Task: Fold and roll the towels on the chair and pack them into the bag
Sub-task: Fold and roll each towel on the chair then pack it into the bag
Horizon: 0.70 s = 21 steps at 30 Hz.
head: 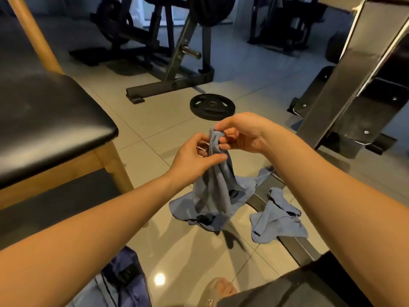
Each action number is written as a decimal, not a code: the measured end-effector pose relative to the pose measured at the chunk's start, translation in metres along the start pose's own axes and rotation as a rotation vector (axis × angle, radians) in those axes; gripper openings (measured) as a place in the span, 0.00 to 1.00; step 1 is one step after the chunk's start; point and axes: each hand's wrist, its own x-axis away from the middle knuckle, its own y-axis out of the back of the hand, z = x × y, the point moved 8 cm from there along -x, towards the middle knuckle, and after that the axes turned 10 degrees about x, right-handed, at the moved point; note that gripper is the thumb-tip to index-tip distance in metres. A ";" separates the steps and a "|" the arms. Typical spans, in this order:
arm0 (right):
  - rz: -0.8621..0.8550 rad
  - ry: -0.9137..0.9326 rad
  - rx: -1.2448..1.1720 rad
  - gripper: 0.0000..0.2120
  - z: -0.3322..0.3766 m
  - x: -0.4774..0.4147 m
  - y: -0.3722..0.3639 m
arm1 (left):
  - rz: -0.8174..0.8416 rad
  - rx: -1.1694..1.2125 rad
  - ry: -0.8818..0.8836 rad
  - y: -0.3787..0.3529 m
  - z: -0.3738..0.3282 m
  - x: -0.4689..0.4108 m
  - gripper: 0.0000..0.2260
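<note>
Left hand: closed on the bunched upper part of the held towel, with the thumb pressed against the cloth. A thin white loop shows between its fingers.
Right hand: thumb and fingertips pinch the very top of the same towel, just above and touching close to the left hand.
Held towel: blue-grey, raised in front of the person over the floor. It hangs down in a loose bunch, and its lower end spreads on the tiles. A small black item sits on that spread part; what it is cannot be told.
Second towel: same blue-grey, crumpled on the floor to the right of the first, lying partly across a dark metal floor bar.
Chair: black padded seat on wooden legs, to the left of both hands and apart from both towels.
Bag: dark blue, on the floor at the bottom left, under the left forearm.
Weight plate: 1 black disc flat on the tiles beyond the hands.
Bench frame: shiny metal, at the right.
</note>
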 end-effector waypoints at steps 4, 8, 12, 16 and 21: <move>-0.020 0.131 0.011 0.05 0.018 0.003 -0.004 | -0.050 0.074 0.030 0.032 -0.021 0.004 0.04; 0.039 0.251 -0.001 0.06 0.035 0.006 -0.028 | -0.012 0.112 0.106 0.071 -0.045 0.020 0.07; 0.327 0.258 0.028 0.24 0.033 0.012 -0.082 | -0.176 0.153 0.151 0.128 -0.074 0.031 0.11; 0.540 0.342 0.071 0.25 0.032 0.029 -0.128 | -0.265 0.227 0.179 0.176 -0.097 0.046 0.11; 0.446 0.442 0.213 0.11 0.052 0.046 -0.170 | -0.345 0.144 0.160 0.231 -0.119 0.069 0.13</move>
